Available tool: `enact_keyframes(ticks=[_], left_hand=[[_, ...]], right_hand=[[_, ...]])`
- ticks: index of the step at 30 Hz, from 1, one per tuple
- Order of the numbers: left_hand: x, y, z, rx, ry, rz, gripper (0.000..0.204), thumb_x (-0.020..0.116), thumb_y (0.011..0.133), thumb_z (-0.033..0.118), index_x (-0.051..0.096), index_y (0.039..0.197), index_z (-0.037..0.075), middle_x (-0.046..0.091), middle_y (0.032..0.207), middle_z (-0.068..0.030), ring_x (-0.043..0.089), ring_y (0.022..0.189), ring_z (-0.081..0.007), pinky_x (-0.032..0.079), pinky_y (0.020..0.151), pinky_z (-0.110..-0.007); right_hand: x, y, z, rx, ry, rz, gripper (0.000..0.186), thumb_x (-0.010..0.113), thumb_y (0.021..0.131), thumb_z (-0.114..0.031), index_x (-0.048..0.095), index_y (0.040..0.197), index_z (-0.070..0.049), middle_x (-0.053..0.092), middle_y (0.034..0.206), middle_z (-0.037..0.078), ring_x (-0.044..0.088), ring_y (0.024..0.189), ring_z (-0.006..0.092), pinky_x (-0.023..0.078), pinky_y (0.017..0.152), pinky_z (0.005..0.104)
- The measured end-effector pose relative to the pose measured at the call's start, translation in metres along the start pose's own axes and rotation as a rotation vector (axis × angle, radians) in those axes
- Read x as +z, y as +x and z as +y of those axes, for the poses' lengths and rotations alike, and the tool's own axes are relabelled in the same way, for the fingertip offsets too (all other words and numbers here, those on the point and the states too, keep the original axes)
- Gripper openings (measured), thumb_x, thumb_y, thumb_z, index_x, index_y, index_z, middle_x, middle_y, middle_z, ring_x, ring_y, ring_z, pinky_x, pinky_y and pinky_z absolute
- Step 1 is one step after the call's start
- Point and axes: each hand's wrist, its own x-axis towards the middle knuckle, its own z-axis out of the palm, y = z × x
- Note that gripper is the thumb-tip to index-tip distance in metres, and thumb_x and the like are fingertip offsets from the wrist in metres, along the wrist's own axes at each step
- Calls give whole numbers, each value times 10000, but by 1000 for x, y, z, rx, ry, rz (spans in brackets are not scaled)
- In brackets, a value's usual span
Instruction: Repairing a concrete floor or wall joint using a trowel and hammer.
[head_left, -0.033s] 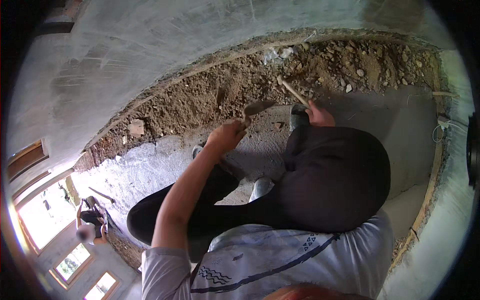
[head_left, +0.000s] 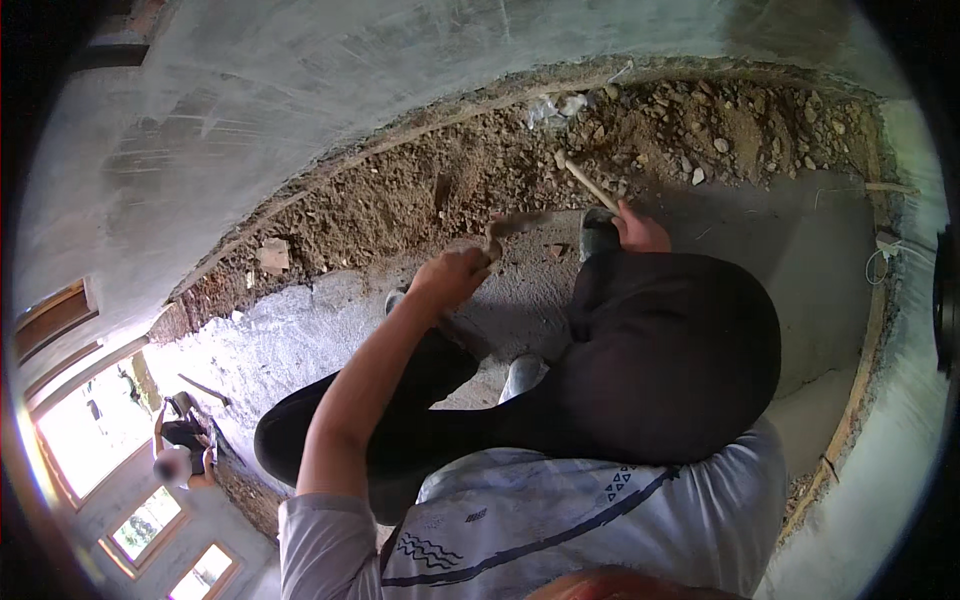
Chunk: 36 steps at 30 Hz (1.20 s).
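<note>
- Trowel [head_left: 516, 223] blade had just turned: in the earlier frame it showed broad and sharp-edged, now it looked thinner and smeared by motion, a little lower.
- Left hand [head_left: 452, 278], a closed fist around the trowel's handle, had barely shifted; the left forearm [head_left: 370, 375] had swung slightly outward at the elbow.
- Judging by that blur, the left hand was doing the active work, with the trowel above the border between the rubble strip [head_left: 400, 205] and the concrete floor [head_left: 525, 295]; whether its blade touched ground, I could not tell.
- Right hand [head_left: 642, 234] had not visibly moved, its fingers wrapped narrowly around the near end of a wooden stick [head_left: 591, 186], beside the right shoe [head_left: 598, 236]; the knee partly hid that grip.
- Stick's far end had stayed at the loose stones, and the rubble looked unchanged between frames.
</note>
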Motion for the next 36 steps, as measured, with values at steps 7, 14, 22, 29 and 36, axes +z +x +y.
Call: enact_keyframes(ticks=[7,14,22,29,36], left_hand=[[45,2,-27,205,112,-140,445,568,993,437,563,1318,133,705,1080,-217,675,1023,-440,532,868,-536],[46,46,-32,-84,-288,398,522,607,963,466,580,1310,77,705,1069,-259,669,1014,-455,535,857,-541],[37,35,-20,-157,-330,430,520,620,956,473,596,1278,65,707,1059,-262,666,1014,-462,530,853,-536],[54,38,-34,-190,-376,352,547,612,942,511,628,1309,105,713,1098,-242,664,1056,-445,526,896,-523],[40,43,-36,-217,-313,304,532,605,938,512,646,1319,143,717,1121,-223,667,1081,-424,524,923,-526]], right_hand=[[14,-2,24,7,79,-154,476,545,1043,-353,534,1452,-110,690,826,166,669,712,344,516,619,468],[5,-8,2,58,-16,-124,470,566,1038,-308,522,1465,-117,709,875,162,675,737,346,528,639,471],[7,-25,-10,-193,240,287,482,648,997,-255,532,1460,-188,710,924,167,693,807,360,547,661,485],[-5,0,-15,-72,14,135,501,659,987,-287,527,1470,-305,708,882,127,685,747,365,537,629,489],[4,9,12,-91,41,53,507,646,998,-270,511,1486,-294,711,903,144,693,752,364,543,637,480]])
